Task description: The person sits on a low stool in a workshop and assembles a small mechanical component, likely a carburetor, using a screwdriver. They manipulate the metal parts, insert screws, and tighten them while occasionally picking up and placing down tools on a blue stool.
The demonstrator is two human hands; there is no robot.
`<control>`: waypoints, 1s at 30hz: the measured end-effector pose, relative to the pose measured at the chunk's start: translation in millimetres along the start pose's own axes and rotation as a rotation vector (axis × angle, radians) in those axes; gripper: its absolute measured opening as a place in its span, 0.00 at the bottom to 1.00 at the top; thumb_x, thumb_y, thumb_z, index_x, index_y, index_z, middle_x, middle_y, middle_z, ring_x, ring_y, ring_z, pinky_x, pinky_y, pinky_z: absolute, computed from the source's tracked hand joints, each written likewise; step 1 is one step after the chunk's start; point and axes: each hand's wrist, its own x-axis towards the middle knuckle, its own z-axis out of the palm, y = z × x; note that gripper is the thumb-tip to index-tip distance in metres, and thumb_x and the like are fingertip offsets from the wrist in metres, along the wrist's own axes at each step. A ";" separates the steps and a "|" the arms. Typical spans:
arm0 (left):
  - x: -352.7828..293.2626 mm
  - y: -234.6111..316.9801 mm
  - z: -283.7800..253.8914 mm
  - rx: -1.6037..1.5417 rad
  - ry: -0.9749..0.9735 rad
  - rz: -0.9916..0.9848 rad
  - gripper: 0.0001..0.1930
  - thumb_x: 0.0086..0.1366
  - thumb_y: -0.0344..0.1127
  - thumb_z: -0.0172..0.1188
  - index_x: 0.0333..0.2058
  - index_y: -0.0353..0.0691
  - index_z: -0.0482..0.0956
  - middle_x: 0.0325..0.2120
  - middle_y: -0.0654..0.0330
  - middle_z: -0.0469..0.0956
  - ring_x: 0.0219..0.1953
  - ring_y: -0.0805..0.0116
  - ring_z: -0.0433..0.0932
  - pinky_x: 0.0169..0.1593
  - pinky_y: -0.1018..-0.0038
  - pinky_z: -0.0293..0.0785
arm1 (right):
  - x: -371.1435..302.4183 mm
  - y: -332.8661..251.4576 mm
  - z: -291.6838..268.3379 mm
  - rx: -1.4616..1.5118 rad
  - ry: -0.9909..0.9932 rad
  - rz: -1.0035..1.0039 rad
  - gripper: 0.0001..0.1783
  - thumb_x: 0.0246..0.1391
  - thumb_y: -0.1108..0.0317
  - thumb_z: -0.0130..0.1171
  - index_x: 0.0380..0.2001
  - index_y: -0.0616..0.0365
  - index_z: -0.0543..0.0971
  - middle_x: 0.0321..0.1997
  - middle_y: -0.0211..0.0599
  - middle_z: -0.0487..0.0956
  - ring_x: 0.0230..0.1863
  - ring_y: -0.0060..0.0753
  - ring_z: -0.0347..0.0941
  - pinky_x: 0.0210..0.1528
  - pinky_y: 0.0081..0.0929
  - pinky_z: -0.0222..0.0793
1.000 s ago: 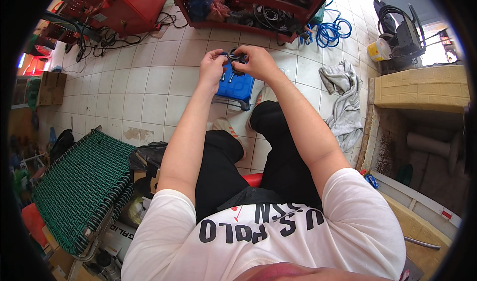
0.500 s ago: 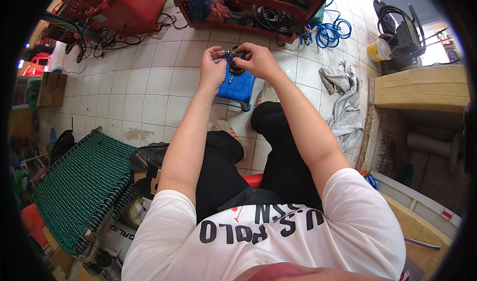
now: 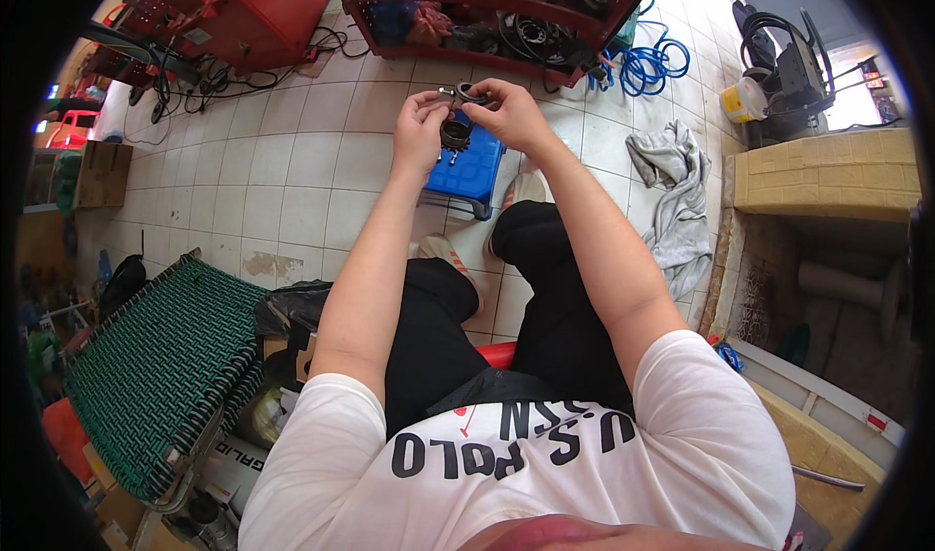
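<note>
Over a blue plastic stool (image 3: 466, 183), both hands are raised close together. My left hand (image 3: 421, 127) pinches a small silver metal piece (image 3: 446, 91), perhaps a bolt, between thumb and fingers. Closed around a grey metal ring (image 3: 465, 90) is my right hand (image 3: 508, 115), its fingers covering part of it. The ring and the silver piece are close together; I cannot tell whether they touch. Beneath them, a black toothed ring-shaped part (image 3: 455, 139) rests on the stool top. A few small silver pieces lie by it, too small to name.
A red parts rack (image 3: 467, 59) stands beyond the stool. Blue hose (image 3: 648, 69) lies coiled at the far right, with a grey cloth (image 3: 672, 195) on the tiles nearer me. A green woven chair (image 3: 166, 356) is at left. Black cables (image 3: 326, 44) trail by a red machine (image 3: 258, 20).
The grey ring and silver piece have risen slightly and moved away from the black toothed part, which now shows more plainly. Both hands have shifted only a little.
</note>
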 end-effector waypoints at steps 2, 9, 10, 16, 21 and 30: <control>-0.4 0.9 1.9 0.037 0.031 0.042 0.15 0.70 0.35 0.65 0.49 0.34 0.76 0.42 0.57 0.83 0.43 0.73 0.81 0.48 0.77 0.76 | 0.8 -0.5 -0.3 -0.012 -0.012 0.012 0.21 0.52 0.60 0.72 0.44 0.63 0.84 0.32 0.34 0.84 0.31 0.21 0.76 0.37 0.24 0.75; -3.5 7.6 2.8 0.110 0.064 0.064 0.13 0.70 0.38 0.68 0.43 0.34 0.80 0.36 0.65 0.81 0.37 0.80 0.78 0.41 0.83 0.74 | -0.6 -0.8 1.2 0.037 -0.050 -0.014 0.22 0.52 0.58 0.72 0.44 0.63 0.84 0.30 0.32 0.83 0.30 0.20 0.74 0.36 0.24 0.74; -3.9 8.7 3.1 0.100 0.061 0.057 0.13 0.70 0.38 0.68 0.43 0.34 0.80 0.36 0.65 0.81 0.37 0.80 0.78 0.41 0.83 0.74 | -0.6 -0.4 1.5 0.050 -0.053 -0.006 0.22 0.52 0.58 0.72 0.45 0.63 0.84 0.30 0.32 0.83 0.30 0.20 0.74 0.36 0.24 0.74; -2.2 6.7 0.1 0.034 0.060 0.042 0.14 0.67 0.37 0.70 0.44 0.33 0.82 0.36 0.62 0.84 0.37 0.77 0.80 0.42 0.79 0.76 | 0.5 0.4 1.2 0.069 -0.062 0.011 0.22 0.52 0.59 0.72 0.45 0.64 0.84 0.31 0.32 0.83 0.31 0.20 0.74 0.37 0.24 0.74; -5.0 9.7 2.3 0.079 0.103 0.085 0.15 0.65 0.36 0.72 0.44 0.31 0.83 0.37 0.60 0.85 0.38 0.76 0.81 0.43 0.79 0.77 | -0.1 1.5 0.5 0.084 -0.071 0.008 0.22 0.52 0.58 0.72 0.45 0.64 0.83 0.31 0.32 0.83 0.31 0.19 0.74 0.36 0.23 0.73; -7.1 17.5 8.0 0.045 0.130 0.074 0.13 0.66 0.35 0.72 0.44 0.33 0.85 0.35 0.66 0.83 0.34 0.82 0.76 0.40 0.84 0.71 | 0.3 -1.2 -1.9 0.102 -0.088 -0.002 0.24 0.53 0.58 0.72 0.45 0.66 0.83 0.31 0.31 0.82 0.32 0.19 0.74 0.36 0.24 0.73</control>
